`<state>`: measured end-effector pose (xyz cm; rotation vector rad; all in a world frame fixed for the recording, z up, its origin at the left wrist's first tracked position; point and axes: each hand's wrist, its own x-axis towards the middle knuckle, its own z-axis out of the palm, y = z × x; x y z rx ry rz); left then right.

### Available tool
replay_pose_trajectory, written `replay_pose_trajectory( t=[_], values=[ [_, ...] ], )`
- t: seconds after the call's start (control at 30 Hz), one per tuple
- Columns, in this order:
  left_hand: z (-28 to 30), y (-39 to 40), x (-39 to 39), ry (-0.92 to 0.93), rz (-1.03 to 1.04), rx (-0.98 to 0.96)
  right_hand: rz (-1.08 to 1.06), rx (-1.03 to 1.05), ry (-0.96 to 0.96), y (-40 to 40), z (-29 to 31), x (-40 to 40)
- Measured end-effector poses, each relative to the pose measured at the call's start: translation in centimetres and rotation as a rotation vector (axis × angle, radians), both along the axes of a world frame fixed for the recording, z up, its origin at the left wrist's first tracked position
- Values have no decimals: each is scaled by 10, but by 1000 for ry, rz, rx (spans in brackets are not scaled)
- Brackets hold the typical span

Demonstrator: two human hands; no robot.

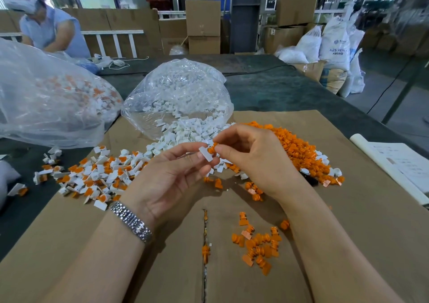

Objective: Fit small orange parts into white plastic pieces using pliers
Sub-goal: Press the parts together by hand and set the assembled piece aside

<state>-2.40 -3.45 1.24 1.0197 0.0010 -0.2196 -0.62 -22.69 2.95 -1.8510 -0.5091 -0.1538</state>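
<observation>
Both forearms reach in from the near edge and meet above the middle of the flattened brown cardboard sheet [348,209] that covers the dark green desk [290,89]. The left hand [171,177], palm turned up and a silver metal-link wristwatch [131,225] on its wrist, pinches a small white plastic piece [206,154] between thumb and curled fingers [185,148], its flat face tilted toward the right. The right hand [253,156] comes in from the right with its back turned up and wrist bent; its thumb and forefinger grip a small orange plastic part [212,149] and hold it against the upper right edge of the white piece, so the two touch between the hands, lifted off the cardboard. Just beyond the hands lies a clear plastic bag of loose white pieces [178,100], its mouth spilling them toward the near side. To the right of that spill a large heap of loose orange parts [299,151] spreads across the cardboard. Left of the hands sits a scattered pile of white pieces with orange parts fitted in them [92,175], reaching onto the bare desk. A small cluster of orange parts [260,247] rests near the right forearm, beside a slit in the cardboard. A bigger clear bag holding white and orange pieces [46,98] lies at the far left, and a white printed paper sheet [399,165] lies at the right edge. A person in a light blue sleeveless top [53,31] works at the far left end of the desk.
</observation>
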Motion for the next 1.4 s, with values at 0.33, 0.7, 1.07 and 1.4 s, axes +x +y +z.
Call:
replay_pose_trajectory(
  t=[0.33,0.7,1.07,1.4],
  values=[
    [-2,-4,0,-44,30,82,-68,-180,-207,6,-1,-6],
    [-2,3,2,-46,-59,-12,149,-83,-72,-6,8,-7],
    [-2,4,2,-121,-29,27,82,-32,-131,-2,3,-4],
    [-2,4,0,-115,-5,79,68,-122,-213,-2,1,-4]
  ],
)
